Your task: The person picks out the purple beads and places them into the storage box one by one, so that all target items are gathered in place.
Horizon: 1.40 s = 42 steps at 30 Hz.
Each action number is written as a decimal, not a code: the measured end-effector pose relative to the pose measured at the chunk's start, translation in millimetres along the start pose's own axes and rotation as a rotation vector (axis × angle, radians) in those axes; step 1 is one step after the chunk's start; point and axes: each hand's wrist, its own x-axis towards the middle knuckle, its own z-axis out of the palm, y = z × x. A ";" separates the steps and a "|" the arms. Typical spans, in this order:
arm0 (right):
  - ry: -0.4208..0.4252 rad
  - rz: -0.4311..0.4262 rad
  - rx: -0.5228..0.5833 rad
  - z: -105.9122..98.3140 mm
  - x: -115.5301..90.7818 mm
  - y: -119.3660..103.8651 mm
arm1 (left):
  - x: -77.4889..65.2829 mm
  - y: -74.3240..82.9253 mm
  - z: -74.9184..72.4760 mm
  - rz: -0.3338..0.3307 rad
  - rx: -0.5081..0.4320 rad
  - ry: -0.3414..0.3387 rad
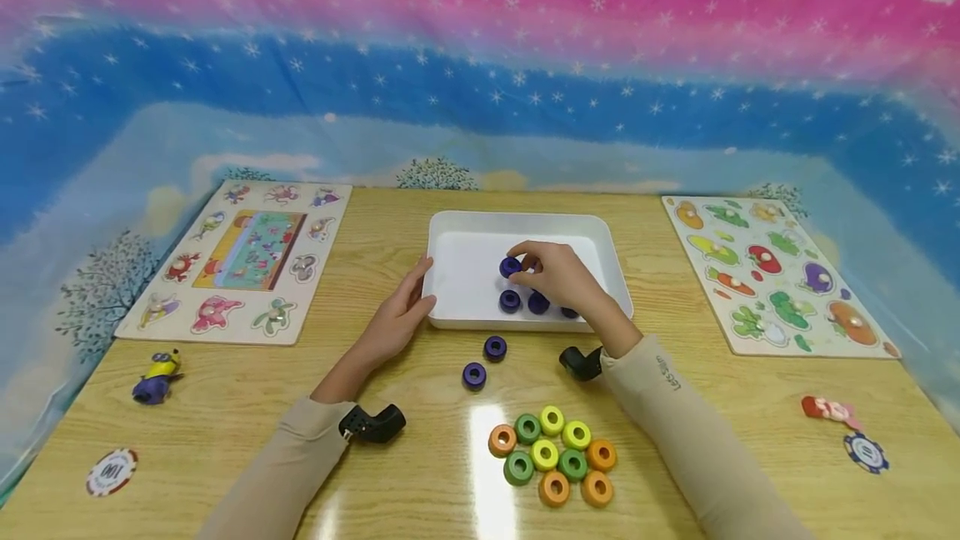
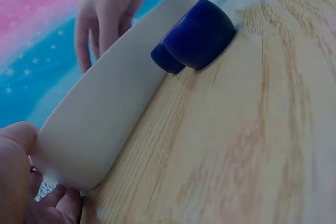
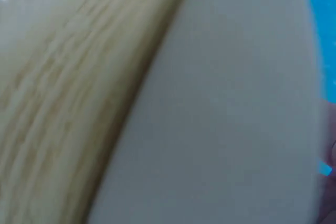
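Observation:
A white tray (image 1: 457,273) stands at the middle of the table. My left hand (image 1: 393,319) grips its left side near the front corner, thumb at the rim; the left wrist view shows the fingers curled low around that corner. Over the tray, my right hand (image 1: 558,273) pinches a purple ring (image 1: 510,267) between thumb and fingers. Several more purple rings (image 1: 510,301) lie along the tray's front inside, partly hidden by the right hand. Two other purple rings (image 1: 474,376) rest on the wood before the tray. The right wrist view is blurred and mostly filled by the tray's wall (image 3: 220,103).
Several orange, green and yellow rings (image 1: 545,455) cluster near the front. Puzzle boards lie at the left (image 1: 315,307) and right (image 1: 738,332). A minion figure (image 1: 157,377) and poker chip (image 1: 112,472) are at left; a small pink-and-red figure (image 1: 828,410) and another chip (image 1: 866,452) at right.

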 end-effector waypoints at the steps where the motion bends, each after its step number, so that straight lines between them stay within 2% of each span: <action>1: -0.016 0.026 -0.019 2.3 2.0 1.3 | 0.3 -0.6 0.6 0.003 -0.003 -0.002; 8: -0.116 0.131 -0.083 7.3 6.3 6.0 | 2.1 0.6 3.7 0.008 -0.008 -0.012; 12: -0.140 0.136 -0.101 3.4 4.9 5.2 | -1.4 19.3 4.4 -0.015 -0.001 -0.018; 15: -0.114 0.119 -0.110 -2.1 2.4 2.5 | -4.4 32.6 4.8 -0.034 -0.001 -0.022; 18: -0.069 0.067 -0.096 -8.1 -2.6 -3.0 | -4.8 32.6 4.4 -0.031 -0.003 -0.020; 22: -0.062 -0.103 -0.022 -13.7 -16.9 -10.6 | -5.4 31.6 3.9 -0.028 -0.008 -0.017; 25: -0.145 -0.262 0.047 -13.7 -31.4 -15.4 | -6.0 31.1 3.4 -0.030 -0.013 -0.016; 28: -0.282 -0.349 0.077 -9.7 -44.1 -19.2 | -6.6 31.2 3.0 -0.035 -0.015 -0.014; 30: -0.358 -0.347 0.065 -6.4 -50.8 -21.6 | -6.8 31.7 2.6 -0.035 -0.016 -0.016; 32: -0.393 -0.322 0.019 -2.9 -55.1 -23.4 | -7.0 32.6 2.1 -0.031 -0.012 -0.015; 36: -0.388 -0.283 -0.058 6.0 -56.7 -26.8 | -7.7 33.4 0.9 -0.023 -0.004 -0.008; 42: -0.366 -0.294 -0.101 19.3 -53.1 -30.3 | -6.4 24.7 0.4 -0.018 -0.015 -0.008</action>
